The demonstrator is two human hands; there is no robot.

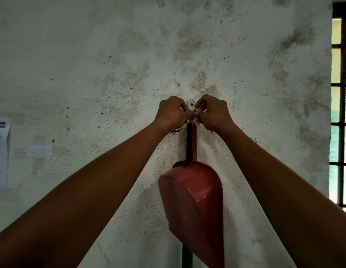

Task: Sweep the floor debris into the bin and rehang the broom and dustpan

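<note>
Both hands are raised to a small pale wall hook plate [191, 111] on the stained white plaster wall [110, 64]. The left hand [171, 113] and right hand [213, 113] meet at the plate, fingers curled and fingertips pinching at a thin hanging loop at the hook; the loop itself is too small to resolve clearly. The red plastic dustpan [193, 206] hangs directly below the hands, handle up, pan down, against the wall. A dark broom handle [187, 144] runs vertically behind it, with a green section [187, 257] visible under the pan. A taped paper notice [1, 153] is at left; a barred window [341, 105] at right.
</note>
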